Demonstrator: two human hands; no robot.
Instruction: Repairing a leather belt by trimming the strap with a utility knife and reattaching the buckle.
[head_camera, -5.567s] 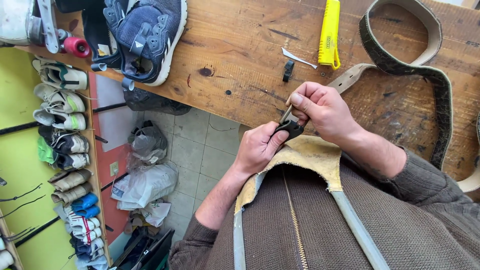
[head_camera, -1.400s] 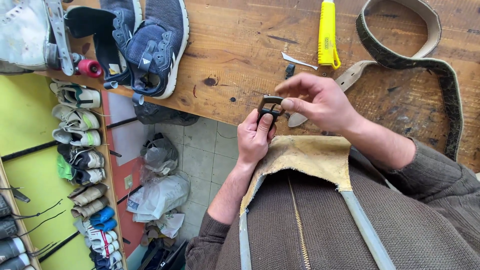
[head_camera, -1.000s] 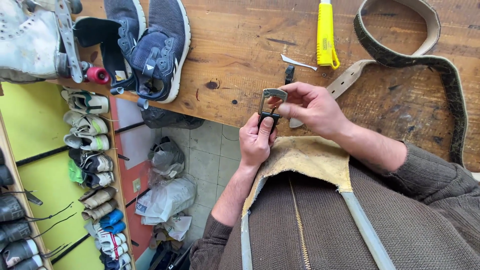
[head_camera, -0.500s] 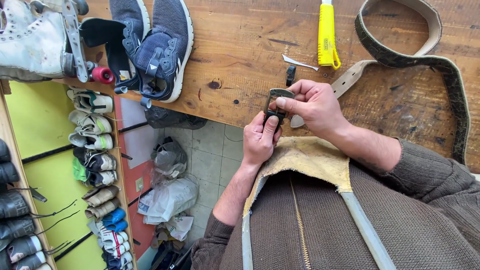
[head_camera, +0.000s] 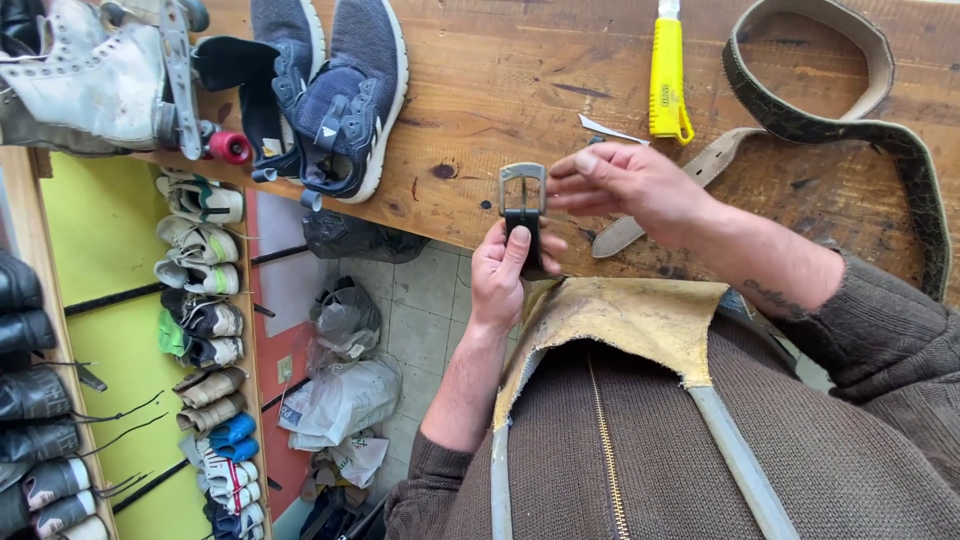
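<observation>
My left hand (head_camera: 508, 268) grips a short black strap end that carries a grey metal belt buckle (head_camera: 523, 190), held upright over the front edge of the wooden workbench (head_camera: 480, 90). My right hand (head_camera: 625, 185) hovers just right of the buckle, fingers spread and holding nothing. A long dark patterned belt (head_camera: 850, 125) loops across the bench at the right, with its pale end (head_camera: 640, 225) lying under my right wrist.
A yellow utility knife (head_camera: 667, 75) lies on the bench above my right hand. Dark blue sneakers (head_camera: 340, 95) and a white roller skate (head_camera: 110, 75) sit at the bench's left. Shelves of shoes (head_camera: 205, 300) and plastic bags (head_camera: 340, 400) are on the floor side.
My right hand has let go of the buckle and moved a little to the right, fingers spread. My left hand still holds the strap with the buckle, now fully visible and upright.
</observation>
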